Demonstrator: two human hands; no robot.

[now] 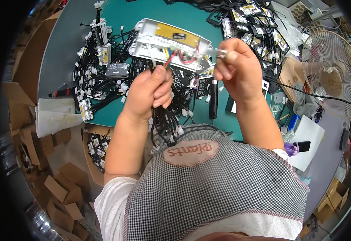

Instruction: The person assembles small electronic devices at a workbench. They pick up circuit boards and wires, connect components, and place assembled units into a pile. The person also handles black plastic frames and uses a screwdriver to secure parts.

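Observation:
My left hand (148, 90) is closed around a bundle of black cables (163, 122) that hangs down toward my apron. Just above that fist, coloured wires run from the bundle into an open white plastic housing (145, 39). Inside the housing sits a yellow panel (165, 32) with a dark label, and red wires loop at its right end. My right hand (239, 70) is closed, thumb against fingers, beside that end. A small clear, shiny thing (222, 53) shows at its fingertips, too blurred to name. Below it a black screwdriver (214, 100) lies on the green mat.
Wired display modules (117, 70) and tangled cables cover the left of the green mat (123, 12). More modules (260, 30) are heaped at the back right. A fan (330, 76), a phone (304, 146) and a white sheet (309, 134) are on the right. Cardboard boxes (67, 182) stand at lower left.

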